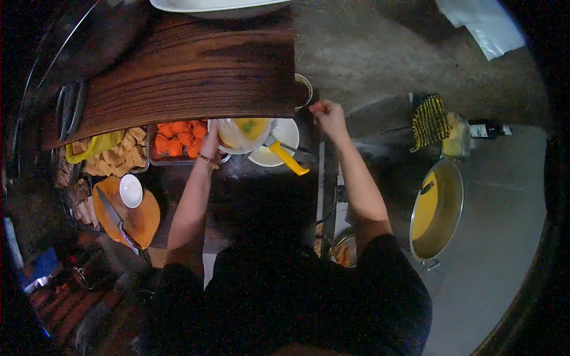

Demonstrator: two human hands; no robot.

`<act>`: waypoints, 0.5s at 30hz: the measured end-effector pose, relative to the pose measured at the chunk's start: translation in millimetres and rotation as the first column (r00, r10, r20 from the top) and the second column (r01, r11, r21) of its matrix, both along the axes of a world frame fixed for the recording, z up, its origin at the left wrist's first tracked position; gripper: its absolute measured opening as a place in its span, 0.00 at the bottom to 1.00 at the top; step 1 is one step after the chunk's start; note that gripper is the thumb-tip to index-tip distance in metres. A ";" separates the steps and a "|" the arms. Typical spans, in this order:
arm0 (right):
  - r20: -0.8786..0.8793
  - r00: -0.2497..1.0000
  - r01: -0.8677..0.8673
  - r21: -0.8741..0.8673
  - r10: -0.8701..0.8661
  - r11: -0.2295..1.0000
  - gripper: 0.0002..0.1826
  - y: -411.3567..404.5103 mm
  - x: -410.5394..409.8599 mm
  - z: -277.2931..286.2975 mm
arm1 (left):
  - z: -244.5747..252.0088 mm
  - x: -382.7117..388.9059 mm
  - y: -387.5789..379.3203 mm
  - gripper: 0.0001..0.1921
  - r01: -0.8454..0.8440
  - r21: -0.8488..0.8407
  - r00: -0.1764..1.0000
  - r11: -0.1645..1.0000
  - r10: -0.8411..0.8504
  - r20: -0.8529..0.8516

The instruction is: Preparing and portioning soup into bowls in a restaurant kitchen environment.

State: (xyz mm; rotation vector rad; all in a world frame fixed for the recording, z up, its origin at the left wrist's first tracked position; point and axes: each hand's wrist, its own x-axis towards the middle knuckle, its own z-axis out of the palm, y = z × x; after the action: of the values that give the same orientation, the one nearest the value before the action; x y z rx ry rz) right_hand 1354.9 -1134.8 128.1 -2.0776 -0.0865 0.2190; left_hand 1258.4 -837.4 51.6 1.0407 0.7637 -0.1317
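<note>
My left hand (213, 144) grips the left rim of a bowl (240, 149) lined with clear plastic. Yellow broth (249, 128) with green herb bits lies inside it. My right hand (329, 116) is raised to the right of the bowl, its fingers bunched together; whether anything is pinched in them is unclear. Just left of those fingertips is a small round container (304, 89), partly hidden by the wooden board (200, 66). Beside the held bowl, a yellow-handled utensil (287, 158) rests over white bowls (291, 131); its working end is hidden.
Orange-red pieces (180, 138) fill a tray, near a tray of beige chunks (120, 153). A knife (111, 211) and small white bowl (131, 191) lie on a round cutting board (149, 213). At right stand a large pot (449, 213) of yellow liquid and a dark bottle (490, 130).
</note>
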 end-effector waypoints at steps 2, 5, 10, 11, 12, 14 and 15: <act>-0.110 0.991 0.094 0.180 -0.075 0.979 0.04 -12.0 5.1 -12.2 | -9.0 2.7 0.6 0.28 0.073 -0.034 0.996 0.997 -0.071 0.049; -0.219 0.969 0.184 0.318 -0.116 0.930 0.05 -16.0 4.2 -10.6 | -2.1 3.4 -2.7 0.27 0.084 0.009 0.996 0.996 -0.084 0.006; -0.123 0.982 0.176 0.298 -0.145 0.938 0.05 -14.8 -5.3 17.7 | 6.7 5.4 -5.9 0.28 0.064 -0.013 0.998 0.998 -0.064 0.016; -0.078 0.993 0.109 0.279 -0.090 0.954 0.05 -10.4 -10.8 33.9 | 4.7 5.0 -3.2 0.29 0.049 -0.019 0.999 0.999 -0.048 0.021; -0.034 0.999 0.040 0.256 -0.033 0.966 0.04 -6.5 -17.2 46.2 | -6.5 7.3 2.7 0.29 0.036 -0.018 0.999 0.999 -0.035 0.020; 0.194 0.979 -0.086 0.123 0.061 0.989 0.04 6.0 -36.4 55.9 | -25.3 12.3 11.8 0.31 0.121 -0.011 0.992 0.993 -0.121 -0.043; 0.398 0.902 -0.168 -0.036 0.168 0.985 0.03 12.6 -47.0 60.3 | -25.4 12.2 6.3 0.31 0.120 -0.015 0.992 0.993 -0.120 -0.045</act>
State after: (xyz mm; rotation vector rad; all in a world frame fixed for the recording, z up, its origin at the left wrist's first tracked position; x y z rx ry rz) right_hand 1307.9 -1122.2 188.4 -2.0895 -0.5165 -0.1070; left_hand 1270.5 -831.1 26.2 1.0753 0.7408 -0.2637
